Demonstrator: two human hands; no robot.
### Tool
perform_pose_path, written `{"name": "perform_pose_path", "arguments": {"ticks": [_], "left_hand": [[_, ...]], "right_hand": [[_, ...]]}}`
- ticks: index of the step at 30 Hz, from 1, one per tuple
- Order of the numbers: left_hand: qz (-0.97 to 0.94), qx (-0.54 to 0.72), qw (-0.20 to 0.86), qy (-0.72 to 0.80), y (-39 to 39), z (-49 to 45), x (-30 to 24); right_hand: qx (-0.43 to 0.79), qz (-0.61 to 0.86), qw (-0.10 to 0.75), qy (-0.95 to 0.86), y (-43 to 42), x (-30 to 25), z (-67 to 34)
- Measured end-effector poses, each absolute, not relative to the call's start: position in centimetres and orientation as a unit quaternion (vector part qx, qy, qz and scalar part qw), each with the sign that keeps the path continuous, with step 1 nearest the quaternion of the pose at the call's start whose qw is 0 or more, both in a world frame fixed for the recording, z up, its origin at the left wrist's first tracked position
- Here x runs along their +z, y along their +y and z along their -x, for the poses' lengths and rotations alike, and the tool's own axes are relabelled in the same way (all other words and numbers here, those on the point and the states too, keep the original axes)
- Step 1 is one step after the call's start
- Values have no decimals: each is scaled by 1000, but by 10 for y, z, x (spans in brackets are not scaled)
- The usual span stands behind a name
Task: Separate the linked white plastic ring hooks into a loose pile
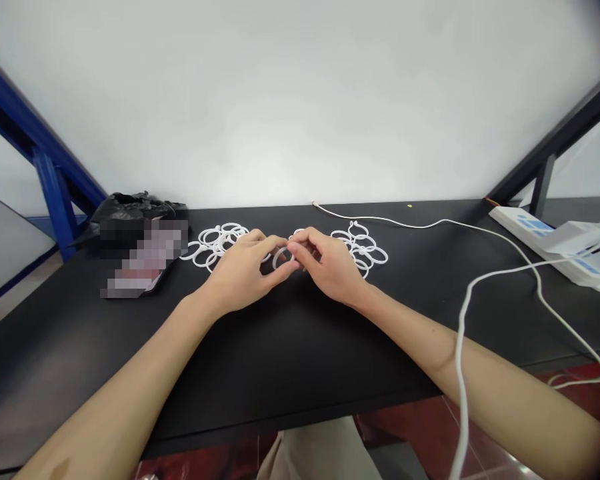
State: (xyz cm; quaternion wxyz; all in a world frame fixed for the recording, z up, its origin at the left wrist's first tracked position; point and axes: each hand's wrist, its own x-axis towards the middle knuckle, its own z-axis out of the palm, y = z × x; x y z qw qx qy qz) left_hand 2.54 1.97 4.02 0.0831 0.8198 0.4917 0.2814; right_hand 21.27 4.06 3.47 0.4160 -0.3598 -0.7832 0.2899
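My left hand (247, 270) and my right hand (329, 263) meet over the middle of the black table. Both pinch one white ring (276, 259) between thumb and fingers, close to where the fingertips come together. Part of the ring is hidden behind the fingers. Beyond my left hand lies a loose pile of thin white rings (205, 257), some overlapping. Another cluster of white rings (375, 255) spreads to the right of my right hand, partly covered by it.
A black plastic bag (135, 203) and a blurred flat item (147, 260) lie at the left. A white cable (463, 320) loops over the right side and crosses my right forearm. A white box with blue patches (530, 230) sits at the far right of the black table (290, 360).
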Motion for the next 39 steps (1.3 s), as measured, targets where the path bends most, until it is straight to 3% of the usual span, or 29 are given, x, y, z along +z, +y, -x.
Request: {"name": "perform_pose_path", "arguments": {"ticks": [39], "left_hand": [[-823,253,87,501,21,-25,37]], "right_hand": [[279,360,402,-795,45,33,-211]]}}
